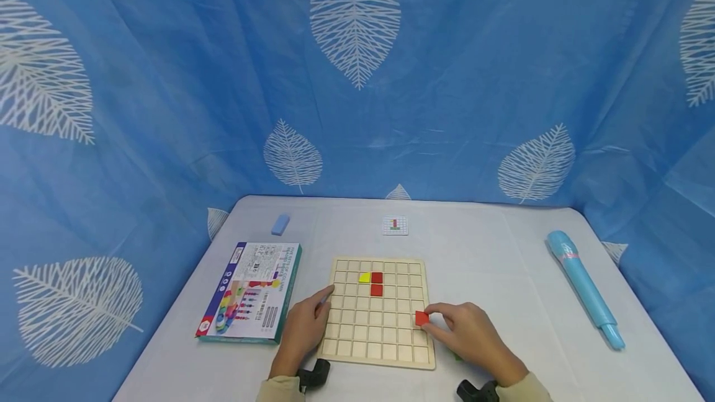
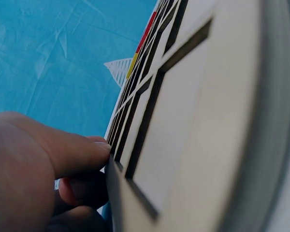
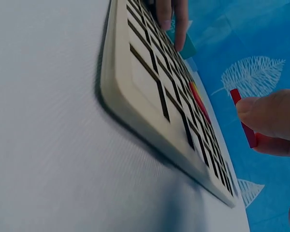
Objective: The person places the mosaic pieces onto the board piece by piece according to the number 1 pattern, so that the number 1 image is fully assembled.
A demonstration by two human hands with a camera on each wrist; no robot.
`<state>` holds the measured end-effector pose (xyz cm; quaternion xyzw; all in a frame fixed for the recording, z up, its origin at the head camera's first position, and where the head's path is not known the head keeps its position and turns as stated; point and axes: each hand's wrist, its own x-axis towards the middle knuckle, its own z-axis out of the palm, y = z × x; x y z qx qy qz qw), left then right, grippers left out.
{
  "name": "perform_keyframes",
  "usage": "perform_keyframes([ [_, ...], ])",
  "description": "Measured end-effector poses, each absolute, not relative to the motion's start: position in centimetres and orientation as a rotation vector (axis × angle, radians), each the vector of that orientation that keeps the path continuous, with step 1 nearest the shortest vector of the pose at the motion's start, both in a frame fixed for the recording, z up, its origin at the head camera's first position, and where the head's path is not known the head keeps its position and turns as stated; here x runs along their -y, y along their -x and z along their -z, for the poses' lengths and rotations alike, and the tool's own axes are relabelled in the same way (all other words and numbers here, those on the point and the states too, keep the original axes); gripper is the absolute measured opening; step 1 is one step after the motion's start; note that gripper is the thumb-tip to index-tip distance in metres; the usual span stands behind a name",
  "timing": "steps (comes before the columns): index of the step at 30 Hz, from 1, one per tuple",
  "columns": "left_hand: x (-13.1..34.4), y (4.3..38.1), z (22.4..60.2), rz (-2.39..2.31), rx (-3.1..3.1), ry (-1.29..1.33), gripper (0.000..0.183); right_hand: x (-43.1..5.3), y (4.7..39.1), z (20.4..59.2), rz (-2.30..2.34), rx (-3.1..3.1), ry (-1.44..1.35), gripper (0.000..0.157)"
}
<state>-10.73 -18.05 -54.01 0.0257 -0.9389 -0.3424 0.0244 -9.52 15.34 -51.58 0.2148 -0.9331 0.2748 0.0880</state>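
A square wooden grid board lies on the table in front of the person. My right hand pinches a red square tile between thumb and finger, above the board's right edge. In the right wrist view the held tile is seen edge-on, raised off the grid. Fingertips of my left hand rest at the board's left edge; in the left wrist view the thumb touches that edge. One yellow tile and two red tiles sit in the upper cells.
Behind the board lies a small pattern card. To the left are a printed box and a blue block. A light-blue microphone-shaped object lies at the right. A green piece shows partly under my right hand.
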Motion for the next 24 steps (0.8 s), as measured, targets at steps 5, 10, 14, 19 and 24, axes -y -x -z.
perform_keyframes([
  [5, 18.0, 10.7, 53.9, 1.064, 2.909, -0.089, 0.036, -14.4, 9.9, 51.4, -0.833, 2.762, -0.672, 0.023],
  [10, 18.0, 10.6, 53.8, 1.071, 2.901, -0.080, 0.036, -13.6, 10.2, 51.3, -0.868, 2.769, -0.694, 0.022],
  [14, 18.0, 10.5, 53.8, 1.069, 2.897, -0.073, 0.036, -13.1, 10.5, 51.3, -0.884, 2.771, -0.721, 0.023],
  [19, 17.9, 10.6, 53.8, 1.067, 2.901, -0.072, 0.037, -12.4, 11.0, 51.5, -0.853, 2.792, -0.709, 0.024],
  [24, 18.0, 10.7, 53.8, 1.070, 2.904, -0.076, 0.037, -11.9, 11.5, 51.8, -0.821, 2.804, -0.700, 0.022],
])
